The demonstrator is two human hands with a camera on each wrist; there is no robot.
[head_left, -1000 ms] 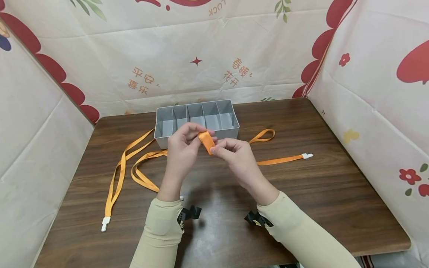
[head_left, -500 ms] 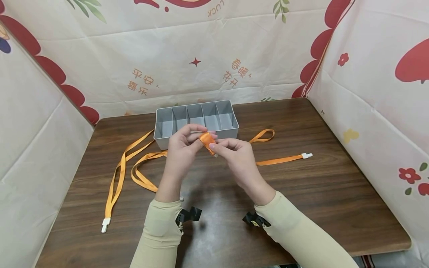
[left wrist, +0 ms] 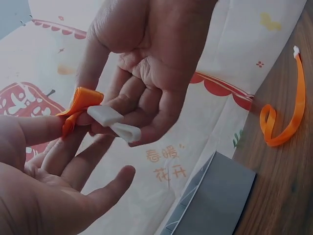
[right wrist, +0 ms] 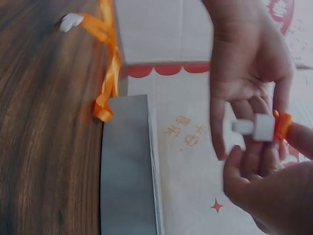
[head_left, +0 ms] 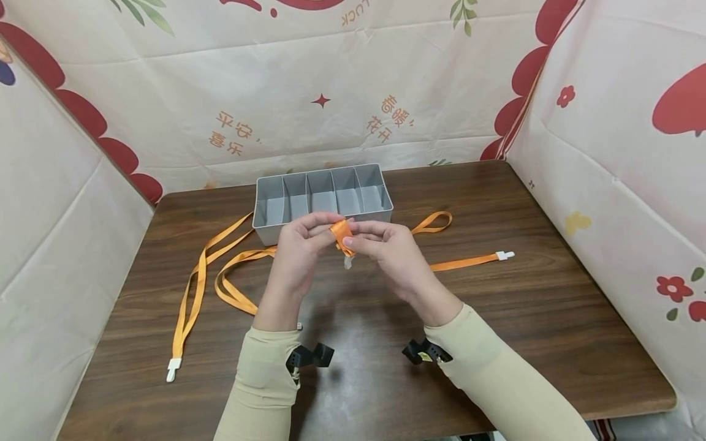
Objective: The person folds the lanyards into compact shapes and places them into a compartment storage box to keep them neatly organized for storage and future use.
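Between my two hands is an orange lanyard wound into a small flat bundle (head_left: 343,234), with its white plastic clip (left wrist: 105,115) sticking out. Above the table, my left hand (head_left: 295,254) pinches the bundle from the left side. My right hand (head_left: 388,251) grips it from the right, thumb pressed on its near face. The right wrist view shows the clip pointing away from the orange band (right wrist: 282,126). Just behind the hands stands a grey divided box (head_left: 322,202), its front partly hidden by them.
Left of the box lies a long orange lanyard (head_left: 203,263) with a white clip. Beside it, another lanyard (head_left: 234,294) runs partly under the left forearm. A third lanyard (head_left: 466,264) lies at right. Printed cloth (head_left: 309,73) walls the brown table (head_left: 551,318) at back and sides.
The bundle has turned more upright, and its white clip now shows hanging below it. The right hand's fingers have moved closer to the left hand's. The other lanyards and the box stay put.
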